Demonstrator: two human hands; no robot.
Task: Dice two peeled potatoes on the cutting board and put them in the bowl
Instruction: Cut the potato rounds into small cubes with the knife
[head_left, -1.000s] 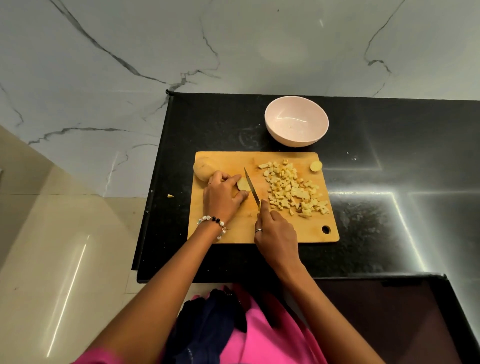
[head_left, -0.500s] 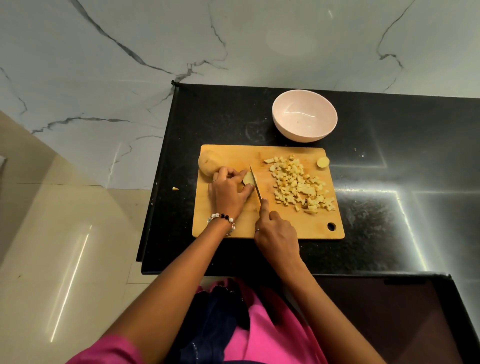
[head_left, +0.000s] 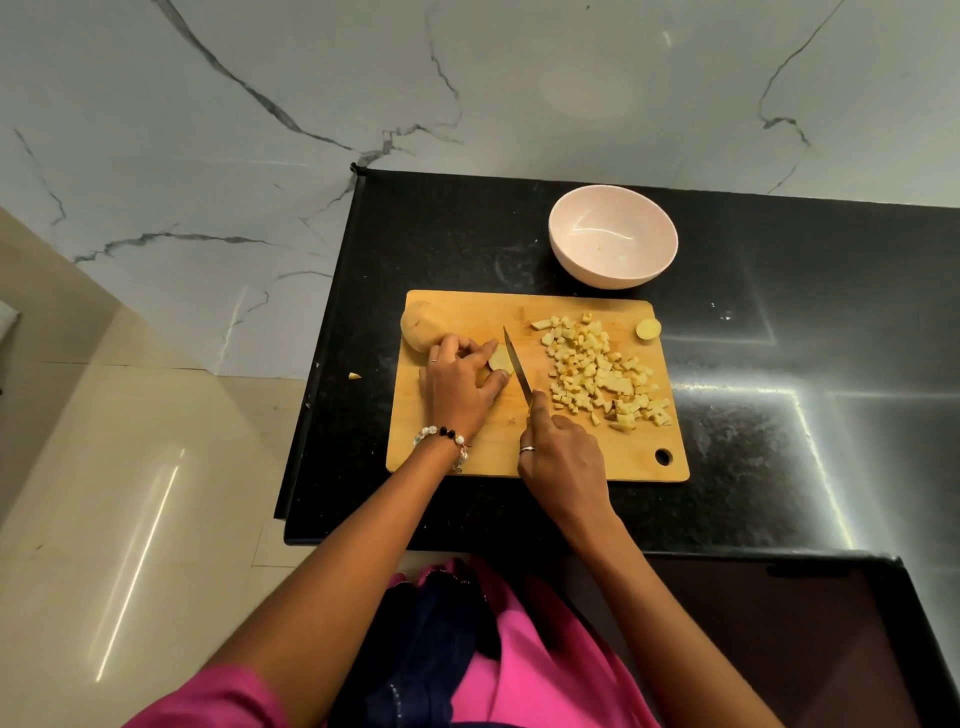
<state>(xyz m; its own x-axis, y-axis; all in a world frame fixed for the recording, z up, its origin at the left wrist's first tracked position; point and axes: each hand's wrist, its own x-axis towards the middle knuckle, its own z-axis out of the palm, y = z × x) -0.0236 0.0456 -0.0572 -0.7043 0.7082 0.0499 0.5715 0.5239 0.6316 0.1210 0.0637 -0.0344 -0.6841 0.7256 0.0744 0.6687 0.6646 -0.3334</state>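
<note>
slicing a potato piece (head_left: 500, 357) on the cutting board (head_left: 540, 457): left hand (head_left: 460, 382) curled over it, right hand (head_left: 563, 457) closed round the knife (head_left: 518, 371). dice (head_left: 597, 371) heaped beside; bowl (head_left: 613, 243) empty. next, likely more cuts.

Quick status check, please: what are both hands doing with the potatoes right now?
Left hand pins potato piece; right hand grips knife. Diced pile on cutting board; bowl empty. Whole potato waiting. Nothing in the way.
</note>
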